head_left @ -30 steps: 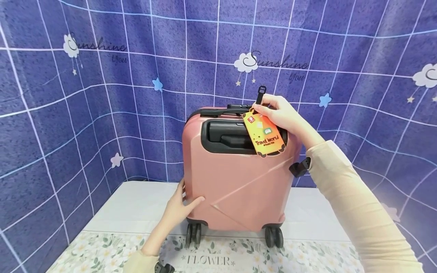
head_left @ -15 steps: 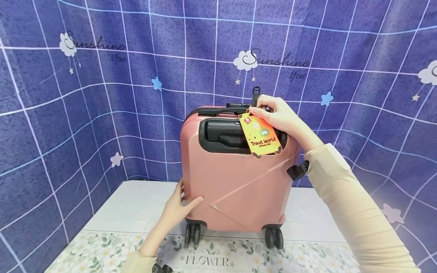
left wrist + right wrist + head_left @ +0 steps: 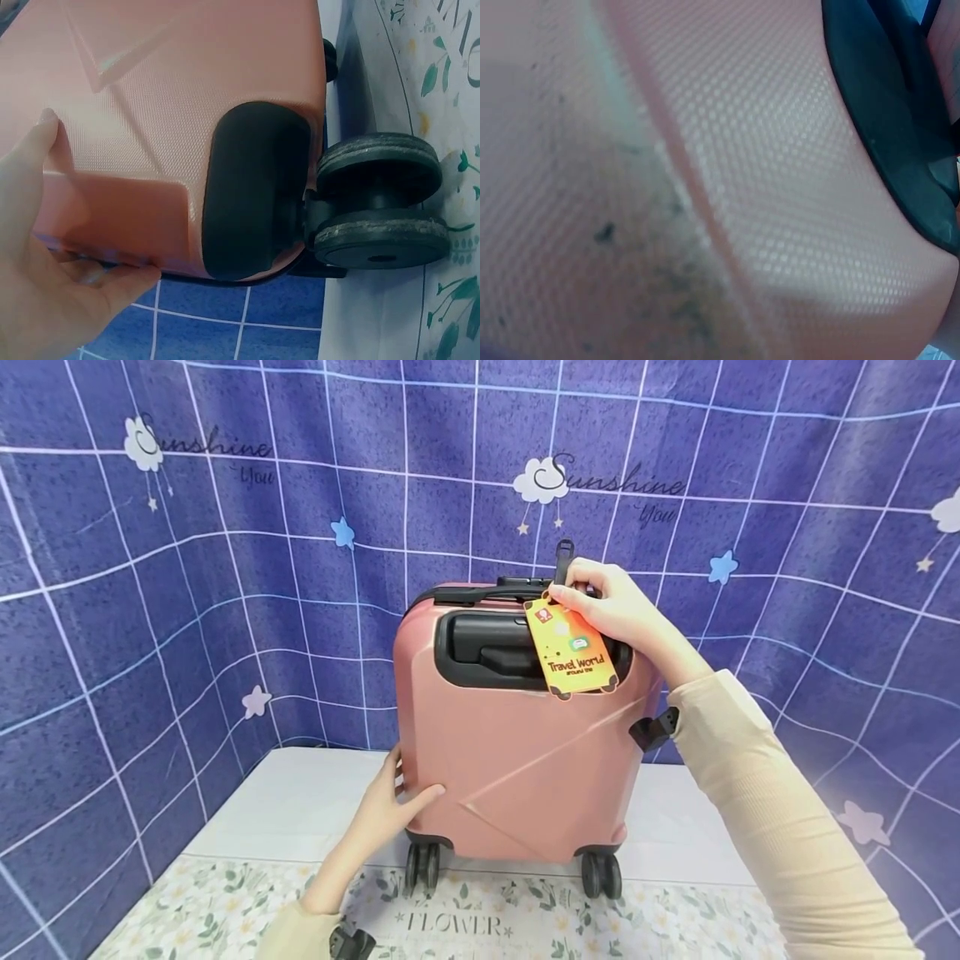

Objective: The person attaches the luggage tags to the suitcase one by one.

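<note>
The right sleeve [image 3: 787, 810], lower right, is cream, ribbed and creased; the left sleeve [image 3: 296, 935], bottom edge, matches. The right wrist unit [image 3: 656, 729] and left wrist unit [image 3: 352, 943] are black.

In the head view's lower centre, the suitcase [image 3: 517, 743] partly hides the left hand [image 3: 385, 806]; the bottom edge cuts off the right sleeve [image 3: 780, 810]; the right wrist view blurs at left

Suitcase [image 3: 517, 760] on cloth [image 3: 240, 902] – backdrop [image 3: 262, 568] behind, tag [image 3: 573, 652] in frt, nr top R.
</note>
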The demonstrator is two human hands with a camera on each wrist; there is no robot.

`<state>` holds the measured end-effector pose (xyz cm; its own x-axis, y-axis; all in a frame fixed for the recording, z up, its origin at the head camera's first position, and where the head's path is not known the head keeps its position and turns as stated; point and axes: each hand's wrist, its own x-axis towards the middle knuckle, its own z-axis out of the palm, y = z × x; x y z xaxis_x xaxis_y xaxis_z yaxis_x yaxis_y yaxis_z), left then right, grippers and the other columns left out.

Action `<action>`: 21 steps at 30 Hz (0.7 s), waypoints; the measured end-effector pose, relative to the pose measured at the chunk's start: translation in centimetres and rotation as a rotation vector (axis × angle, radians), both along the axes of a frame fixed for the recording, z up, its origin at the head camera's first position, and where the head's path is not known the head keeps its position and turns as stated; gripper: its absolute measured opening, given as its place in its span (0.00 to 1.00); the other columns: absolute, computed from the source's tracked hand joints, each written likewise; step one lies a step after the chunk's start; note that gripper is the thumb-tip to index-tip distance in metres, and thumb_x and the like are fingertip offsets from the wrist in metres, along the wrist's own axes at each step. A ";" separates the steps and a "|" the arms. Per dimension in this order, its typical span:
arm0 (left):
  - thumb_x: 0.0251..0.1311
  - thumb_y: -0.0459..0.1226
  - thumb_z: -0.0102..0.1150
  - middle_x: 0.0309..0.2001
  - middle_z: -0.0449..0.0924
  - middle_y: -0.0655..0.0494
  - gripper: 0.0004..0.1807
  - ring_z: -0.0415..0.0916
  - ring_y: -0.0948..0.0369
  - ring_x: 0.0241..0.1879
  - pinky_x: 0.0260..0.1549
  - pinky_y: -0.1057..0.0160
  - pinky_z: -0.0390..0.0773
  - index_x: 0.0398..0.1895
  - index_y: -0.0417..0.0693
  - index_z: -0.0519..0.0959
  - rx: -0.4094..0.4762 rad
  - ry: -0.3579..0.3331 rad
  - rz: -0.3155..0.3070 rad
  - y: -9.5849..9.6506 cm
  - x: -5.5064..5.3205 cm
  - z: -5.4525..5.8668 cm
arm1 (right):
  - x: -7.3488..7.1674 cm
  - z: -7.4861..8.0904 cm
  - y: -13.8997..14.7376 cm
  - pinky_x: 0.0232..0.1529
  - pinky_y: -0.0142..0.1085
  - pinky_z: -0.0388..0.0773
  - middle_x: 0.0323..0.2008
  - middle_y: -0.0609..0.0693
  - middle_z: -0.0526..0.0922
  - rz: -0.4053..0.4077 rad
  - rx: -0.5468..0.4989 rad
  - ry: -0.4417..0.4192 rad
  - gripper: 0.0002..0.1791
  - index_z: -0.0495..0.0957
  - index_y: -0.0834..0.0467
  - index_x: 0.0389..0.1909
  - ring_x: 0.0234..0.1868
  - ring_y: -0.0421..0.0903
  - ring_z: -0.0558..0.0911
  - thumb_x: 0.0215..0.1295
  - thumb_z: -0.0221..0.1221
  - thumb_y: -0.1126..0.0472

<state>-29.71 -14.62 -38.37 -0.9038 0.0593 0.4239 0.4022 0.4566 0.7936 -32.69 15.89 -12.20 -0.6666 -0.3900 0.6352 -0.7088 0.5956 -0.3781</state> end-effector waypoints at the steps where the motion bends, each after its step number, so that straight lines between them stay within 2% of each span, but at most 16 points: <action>1: 0.51 0.48 0.68 0.68 0.58 0.43 0.52 0.63 0.47 0.65 0.60 0.52 0.70 0.73 0.44 0.46 0.003 0.006 -0.008 0.0 0.0 0.1 | 0.1 0.0 0.0 0.30 0.33 0.58 0.24 0.50 0.64 0.000 0.002 0.005 0.16 0.67 0.60 0.20 0.30 0.45 0.65 0.65 0.54 0.56; 14: 0.50 0.44 0.69 0.66 0.60 0.41 0.50 0.66 0.44 0.61 0.54 0.51 0.75 0.72 0.42 0.51 0.023 0.062 -0.034 -0.3 0.5 0.3 | 0.5 0.0 0.1 0.31 0.33 0.58 0.25 0.50 0.64 0.020 -0.034 0.023 0.16 0.67 0.61 0.19 0.31 0.44 0.65 0.65 0.56 0.59; 21: 0.53 0.43 0.67 0.65 0.61 0.40 0.44 0.68 0.42 0.60 0.55 0.49 0.74 0.70 0.43 0.55 0.019 0.053 -0.061 -1.3 0.4 0.2 | 0.5 -0.1 0.0 0.30 0.33 0.58 0.25 0.49 0.63 0.025 -0.050 0.025 0.16 0.68 0.60 0.19 0.30 0.44 0.65 0.64 0.56 0.58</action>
<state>-29.31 -15.91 -38.17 -0.8749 0.1045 0.4729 0.4705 0.4151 0.7787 -32.21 15.85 -12.25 -0.6409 -0.3738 0.6705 -0.7327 0.5582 -0.3893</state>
